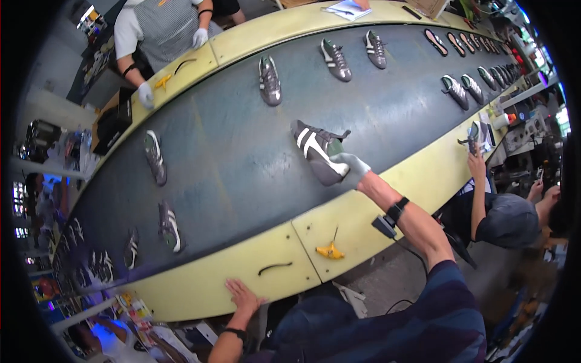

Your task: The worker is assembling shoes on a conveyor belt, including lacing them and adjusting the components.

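Observation:
My right hand (353,170), in a pale glove, is closed on one end of a dark grey sneaker (315,151) with white stripes and green lining. It holds the shoe over the dark conveyor belt (224,142); whether the shoe touches the belt, I cannot tell. On the cream near ledge (206,287), my left hand (243,295) lies bare and flat with its fingers spread, holding nothing. A thin curved black strip (275,267) and a small yellow tool (330,251) lie on that ledge, between my two arms.
More sneakers (270,81) stand spaced along the belt, with rows of shoes at both ends. Across it, a co-worker in a striped apron (166,30) rests gloved hands on the far ledge. On the right, a capped person (511,221) holds up another shoe (478,138).

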Action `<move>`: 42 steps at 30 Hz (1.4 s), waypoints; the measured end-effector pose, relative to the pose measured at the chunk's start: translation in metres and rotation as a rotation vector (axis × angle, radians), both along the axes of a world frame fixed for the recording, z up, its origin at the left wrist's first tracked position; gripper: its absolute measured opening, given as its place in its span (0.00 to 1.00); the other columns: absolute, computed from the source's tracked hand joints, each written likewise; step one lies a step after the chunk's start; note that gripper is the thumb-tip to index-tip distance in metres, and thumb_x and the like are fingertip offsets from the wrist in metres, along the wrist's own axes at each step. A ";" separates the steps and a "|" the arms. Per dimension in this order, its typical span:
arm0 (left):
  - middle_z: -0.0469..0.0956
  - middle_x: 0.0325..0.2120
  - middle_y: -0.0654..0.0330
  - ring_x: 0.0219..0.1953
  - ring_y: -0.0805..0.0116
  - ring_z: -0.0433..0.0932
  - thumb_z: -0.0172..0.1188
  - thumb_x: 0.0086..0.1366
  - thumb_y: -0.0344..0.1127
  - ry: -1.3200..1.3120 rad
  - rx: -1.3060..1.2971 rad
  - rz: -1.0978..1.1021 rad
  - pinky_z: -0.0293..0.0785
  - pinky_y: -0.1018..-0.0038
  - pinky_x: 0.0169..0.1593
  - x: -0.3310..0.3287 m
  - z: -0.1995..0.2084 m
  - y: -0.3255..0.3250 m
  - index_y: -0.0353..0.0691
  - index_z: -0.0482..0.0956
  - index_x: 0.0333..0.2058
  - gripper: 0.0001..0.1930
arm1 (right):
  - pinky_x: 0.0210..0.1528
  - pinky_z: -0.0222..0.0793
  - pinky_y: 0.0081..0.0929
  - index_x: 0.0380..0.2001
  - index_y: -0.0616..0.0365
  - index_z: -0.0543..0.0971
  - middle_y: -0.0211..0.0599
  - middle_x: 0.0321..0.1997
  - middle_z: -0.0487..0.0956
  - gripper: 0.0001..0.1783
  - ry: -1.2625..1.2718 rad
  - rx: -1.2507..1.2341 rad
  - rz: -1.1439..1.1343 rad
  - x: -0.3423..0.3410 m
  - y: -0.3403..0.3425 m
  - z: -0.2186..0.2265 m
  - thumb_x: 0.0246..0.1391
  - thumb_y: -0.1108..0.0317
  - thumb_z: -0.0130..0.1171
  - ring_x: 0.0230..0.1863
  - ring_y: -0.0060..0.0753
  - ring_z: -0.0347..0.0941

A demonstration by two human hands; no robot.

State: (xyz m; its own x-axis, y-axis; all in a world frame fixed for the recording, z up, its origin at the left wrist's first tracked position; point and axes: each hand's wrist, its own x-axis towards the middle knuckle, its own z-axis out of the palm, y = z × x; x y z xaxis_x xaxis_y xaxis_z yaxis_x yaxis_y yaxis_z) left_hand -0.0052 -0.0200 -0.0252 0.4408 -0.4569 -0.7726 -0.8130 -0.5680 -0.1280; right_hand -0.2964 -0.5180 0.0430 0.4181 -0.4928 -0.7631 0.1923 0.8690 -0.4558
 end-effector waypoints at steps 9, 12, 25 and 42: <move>0.23 0.71 0.34 0.73 0.32 0.22 0.74 0.44 0.65 -0.009 -0.139 -0.032 0.63 0.37 0.61 0.003 0.001 -0.005 0.27 0.35 0.71 0.73 | 0.53 0.72 0.24 0.58 0.67 0.69 0.38 0.52 0.76 0.32 -0.225 -0.328 0.167 0.007 0.208 0.114 0.47 0.74 0.60 0.49 0.27 0.76; 0.24 0.71 0.34 0.73 0.31 0.23 0.74 0.44 0.66 0.033 -0.110 0.003 0.63 0.36 0.60 0.002 0.008 -0.001 0.28 0.35 0.71 0.72 | 0.52 0.71 0.24 0.57 0.67 0.69 0.36 0.50 0.76 0.33 -0.175 -0.344 0.183 0.009 0.251 0.134 0.45 0.71 0.62 0.48 0.25 0.75; 0.60 0.65 0.38 0.66 0.38 0.60 0.63 0.61 0.48 0.438 -0.781 -0.156 0.62 0.48 0.64 -0.026 0.005 -0.005 0.33 0.52 0.68 0.44 | 0.60 0.68 0.29 0.61 0.64 0.68 0.38 0.55 0.76 0.37 -0.015 -0.072 0.180 -0.024 0.446 0.118 0.43 0.76 0.62 0.55 0.32 0.74; 0.65 0.59 0.48 0.62 0.48 0.66 0.56 0.59 0.29 0.686 -0.805 0.152 0.66 0.58 0.63 -0.037 0.005 -0.031 0.40 0.69 0.58 0.26 | 0.68 0.60 0.43 0.68 0.63 0.54 0.62 0.61 0.66 0.59 0.727 -0.745 0.610 0.023 0.508 -0.009 0.33 0.66 0.76 0.64 0.61 0.63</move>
